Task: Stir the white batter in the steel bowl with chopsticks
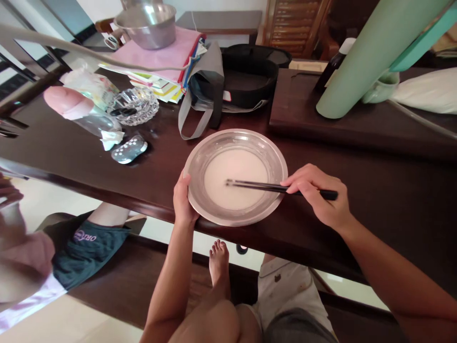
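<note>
The left hand (183,200) is gripping the metal basin (194,176), which is resting near the front edge of the counter (160,164). The right hand (330,183) is holding black chopsticks (266,186) at the white liquid (237,164). Bracing firmly and moving the tips gently is probably limiting spillage.

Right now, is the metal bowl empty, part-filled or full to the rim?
Part-filled: whitish liquid lies in the metal bowl, with bare inner wall showing above it.
</note>
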Demonstrator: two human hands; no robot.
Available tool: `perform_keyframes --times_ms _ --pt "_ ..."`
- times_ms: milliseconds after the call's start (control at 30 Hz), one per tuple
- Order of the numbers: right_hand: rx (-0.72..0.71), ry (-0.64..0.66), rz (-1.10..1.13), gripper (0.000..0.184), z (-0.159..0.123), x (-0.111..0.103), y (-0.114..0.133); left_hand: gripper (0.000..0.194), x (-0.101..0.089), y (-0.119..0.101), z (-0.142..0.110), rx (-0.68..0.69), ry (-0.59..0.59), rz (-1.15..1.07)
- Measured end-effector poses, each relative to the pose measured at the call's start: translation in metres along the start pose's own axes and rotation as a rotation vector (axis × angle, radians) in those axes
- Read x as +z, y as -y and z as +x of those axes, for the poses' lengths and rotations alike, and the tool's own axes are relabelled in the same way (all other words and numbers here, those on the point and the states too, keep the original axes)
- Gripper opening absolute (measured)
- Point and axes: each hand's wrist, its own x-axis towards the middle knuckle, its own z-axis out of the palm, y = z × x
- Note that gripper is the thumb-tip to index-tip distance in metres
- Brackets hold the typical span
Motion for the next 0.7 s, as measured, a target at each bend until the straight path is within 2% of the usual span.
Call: perform_keyframes --times_ms 67,133,167,233,300,333,367,467,500,533,633,700 --pt "0.002 -0.099 -0.019 0.026 0.0004 -0.0003 -0.0014 0.042 0.0001 0.0003 0.0001 0.006 0.005 -0.001" --pt "0.003 -0.247 0.058 0.033 0.0005 -0.0007 -0.0024 0.042 0.0002 0.0005 0.0002 0.0 0.001 -0.005" --pt "0.006 -0.271 0.101 0.036 0.0005 -0.0007 -0.0024 0.042 0.0002 0.0004 0.0001 -0.003 -0.003 -0.007" --pt "0.008 -0.172 0.123 0.037 0.0004 -0.0002 -0.0011 0.04 0.0005 0.0001 0.0 -0.004 -0.008 -0.008" --pt "0.009 -0.028 0.046 0.03 0.0006 0.0002 0.0004 0.039 0.0007 -0.0004 -0.0002 0.004 -0.013 -0.007" --pt "0.008 -0.009 0.007 0.028 0.0007 0.0001 0.0007 0.039 0.0008 -0.0005 -0.0003 0.007 -0.015 -0.007" --pt "0.005 -0.044 -0.012 0.027 0.0008 -0.0002 0.0004 0.039 0.0009 -0.0006 -0.0003 0.008 -0.016 -0.008" --pt "0.004 -0.258 0.073 0.035 0.0007 -0.0012 -0.0019 0.04 0.0007 -0.0004 -0.0001 -0.005 -0.009 -0.008" --pt "0.001 -0.277 0.114 0.038 0.0006 -0.0012 -0.0023 0.041 0.0006 -0.0003 0.0 -0.009 -0.007 -0.005" --pt "-0.001 -0.244 0.136 0.039 0.0004 -0.0009 -0.0022 0.041 0.0004 -0.0002 0.0001 -0.011 -0.006 0.001" --pt "-0.012 -0.038 0.061 0.03 0.0001 0.0002 -0.0007 0.041 0.0003 0.0 0.0003 0.003 -0.01 0.014" --pt "-0.01 -0.058 -0.005 0.025 0.0 0.0 -0.0006 0.042 0.0005 0.0 0.0001 0.006 -0.014 0.01"
